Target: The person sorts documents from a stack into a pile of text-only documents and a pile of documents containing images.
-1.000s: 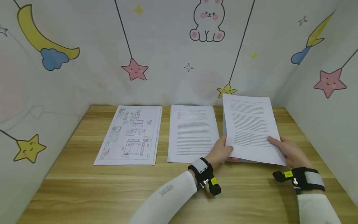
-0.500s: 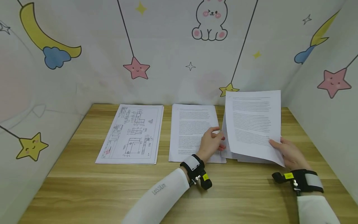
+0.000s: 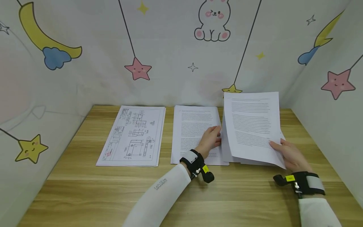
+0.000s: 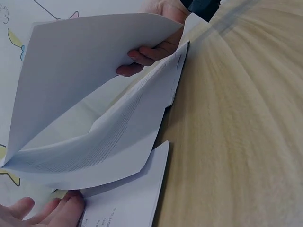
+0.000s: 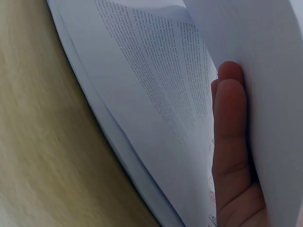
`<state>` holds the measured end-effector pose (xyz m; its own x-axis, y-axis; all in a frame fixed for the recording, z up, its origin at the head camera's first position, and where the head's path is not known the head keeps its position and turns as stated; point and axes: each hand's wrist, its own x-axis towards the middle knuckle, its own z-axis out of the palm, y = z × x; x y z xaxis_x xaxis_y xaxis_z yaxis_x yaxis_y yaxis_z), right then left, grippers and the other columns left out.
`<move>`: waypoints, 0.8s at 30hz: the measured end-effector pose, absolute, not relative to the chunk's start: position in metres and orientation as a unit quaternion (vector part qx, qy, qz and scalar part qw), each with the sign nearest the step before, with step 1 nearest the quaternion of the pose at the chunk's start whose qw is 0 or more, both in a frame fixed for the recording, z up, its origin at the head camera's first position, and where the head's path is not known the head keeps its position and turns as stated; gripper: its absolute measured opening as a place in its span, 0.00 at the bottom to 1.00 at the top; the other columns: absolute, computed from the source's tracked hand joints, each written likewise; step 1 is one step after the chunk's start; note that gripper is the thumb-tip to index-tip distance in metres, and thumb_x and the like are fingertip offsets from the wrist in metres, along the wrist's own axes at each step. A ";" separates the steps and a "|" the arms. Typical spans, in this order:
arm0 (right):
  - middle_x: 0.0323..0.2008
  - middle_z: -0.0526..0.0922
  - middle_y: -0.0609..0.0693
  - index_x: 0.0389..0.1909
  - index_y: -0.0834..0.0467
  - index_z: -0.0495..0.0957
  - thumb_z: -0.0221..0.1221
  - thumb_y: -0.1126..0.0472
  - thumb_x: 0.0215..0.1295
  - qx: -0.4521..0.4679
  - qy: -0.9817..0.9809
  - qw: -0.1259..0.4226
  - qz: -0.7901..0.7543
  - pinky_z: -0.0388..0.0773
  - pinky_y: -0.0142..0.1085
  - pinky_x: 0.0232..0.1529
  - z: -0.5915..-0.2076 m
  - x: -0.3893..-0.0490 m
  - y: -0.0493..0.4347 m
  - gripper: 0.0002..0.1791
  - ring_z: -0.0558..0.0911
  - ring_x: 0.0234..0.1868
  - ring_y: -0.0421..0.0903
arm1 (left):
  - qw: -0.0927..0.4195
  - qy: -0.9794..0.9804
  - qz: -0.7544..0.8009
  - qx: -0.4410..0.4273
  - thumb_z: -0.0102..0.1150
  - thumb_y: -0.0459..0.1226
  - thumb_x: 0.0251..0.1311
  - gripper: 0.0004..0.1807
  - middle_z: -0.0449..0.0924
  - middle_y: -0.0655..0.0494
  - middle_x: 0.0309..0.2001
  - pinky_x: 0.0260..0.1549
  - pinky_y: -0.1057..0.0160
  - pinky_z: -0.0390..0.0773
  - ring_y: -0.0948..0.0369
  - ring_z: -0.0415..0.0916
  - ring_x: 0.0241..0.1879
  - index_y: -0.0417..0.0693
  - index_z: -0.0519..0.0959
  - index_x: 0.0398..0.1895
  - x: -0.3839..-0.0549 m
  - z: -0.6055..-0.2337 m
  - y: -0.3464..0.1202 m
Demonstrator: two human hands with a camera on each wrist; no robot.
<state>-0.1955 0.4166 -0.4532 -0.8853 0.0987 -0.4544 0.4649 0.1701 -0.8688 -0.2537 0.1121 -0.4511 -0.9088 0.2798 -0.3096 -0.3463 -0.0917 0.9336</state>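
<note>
My right hand [image 3: 293, 154] pinches the right edge of a raised sheet of printed paper [image 3: 250, 126], thumb in front and fingers [image 5: 232, 127] behind it. Under that sheet, a second printed page [image 4: 109, 146] bows upward over the right-hand paper stack, as the left wrist view shows. My left hand [image 3: 208, 142] is above the middle stack of printed pages [image 3: 190, 132], its fingertips by the left edge of the bowed page. In the left wrist view the thumb and fingers [image 4: 68, 210] stand apart, with no paper visibly between them.
A stack of technical drawings [image 3: 131, 137] lies on the left of the wooden table [image 3: 113, 192]. White walls with cartoon prints [image 3: 170, 85] stand close behind and at both sides. Each wrist wears a strapped camera.
The left hand has let go of the raised sheet's lower left corner and shifted left and upward. The sheet, still in the right hand, swung right, then slightly back left.
</note>
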 end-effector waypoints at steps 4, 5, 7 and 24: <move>0.44 0.74 0.28 0.80 0.53 0.40 0.57 0.42 0.68 0.182 0.749 0.154 -0.618 0.77 0.28 0.45 -0.454 -0.198 0.409 0.50 0.76 0.45 0.31 | 0.248 0.614 0.749 -0.022 0.45 0.61 0.70 0.38 0.74 0.44 0.61 0.59 0.53 0.77 0.54 0.77 0.56 0.46 0.62 0.73 -0.253 -0.453 0.112; 0.43 0.75 0.28 0.80 0.53 0.40 0.57 0.42 0.68 0.182 0.749 0.155 -0.619 0.77 0.28 0.46 -0.454 -0.199 0.407 0.50 0.76 0.45 0.31 | 0.253 0.610 0.751 -0.020 0.44 0.62 0.69 0.39 0.75 0.45 0.60 0.59 0.53 0.77 0.55 0.77 0.56 0.47 0.62 0.73 -0.252 -0.453 0.112; 0.43 0.76 0.28 0.80 0.53 0.40 0.58 0.42 0.68 0.181 0.746 0.156 -0.621 0.78 0.28 0.46 -0.454 -0.200 0.402 0.50 0.77 0.44 0.31 | 0.262 0.602 0.754 -0.013 0.43 0.65 0.68 0.39 0.75 0.48 0.58 0.57 0.54 0.76 0.56 0.77 0.54 0.48 0.63 0.72 -0.251 -0.453 0.112; 0.46 0.77 0.37 0.78 0.59 0.47 0.50 0.43 0.74 0.137 0.815 0.140 -0.545 0.81 0.31 0.43 -0.452 -0.209 0.370 0.42 0.80 0.42 0.34 | 0.231 0.664 0.711 0.032 0.53 0.34 0.67 0.22 0.81 0.52 0.55 0.51 0.61 0.76 0.59 0.79 0.51 0.48 0.71 0.64 -0.243 -0.455 0.103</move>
<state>-0.2086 0.3695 -0.4523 -0.9233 0.0704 -0.3775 0.3758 0.3686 -0.8503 -0.2429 0.1033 -0.4552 -0.8908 0.3714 -0.2618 -0.2865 -0.0119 0.9580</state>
